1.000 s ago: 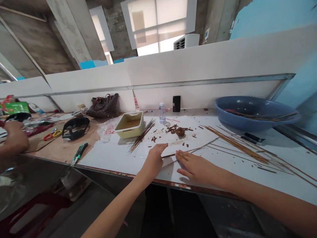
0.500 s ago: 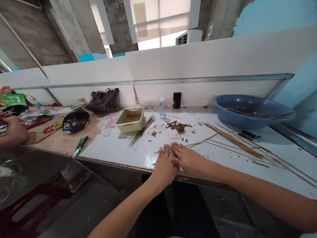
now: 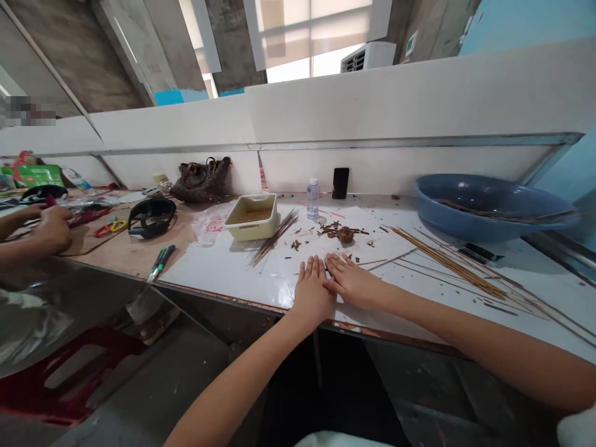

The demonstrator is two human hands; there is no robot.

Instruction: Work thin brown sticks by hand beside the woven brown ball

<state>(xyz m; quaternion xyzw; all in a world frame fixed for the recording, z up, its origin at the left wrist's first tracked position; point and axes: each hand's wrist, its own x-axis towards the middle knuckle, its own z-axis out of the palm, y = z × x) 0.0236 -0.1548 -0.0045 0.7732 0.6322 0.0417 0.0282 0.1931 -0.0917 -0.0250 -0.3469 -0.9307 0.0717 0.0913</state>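
"How were the hands?"
"The left hand (image 3: 315,292) and right hand (image 3: 354,284) lay palm-down, fingers straight, side by side and touching, clutching nothing."
"And the thin stick (image 3: 374,261)?"
"It jutted rightward from under the right one. The brown lump (image 3: 345,234) sat just beyond that hand, the yellow tub (image 3: 254,230) beyond the left."

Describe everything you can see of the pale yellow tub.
The tub is rectangular with rounded corners and a raised rim, apparently plastic. It stands upright on the white work surface. Its inside looks brown, possibly liquid. A crumpled plastic bag lies at its left, thin sticks at its right; contact is unclear.
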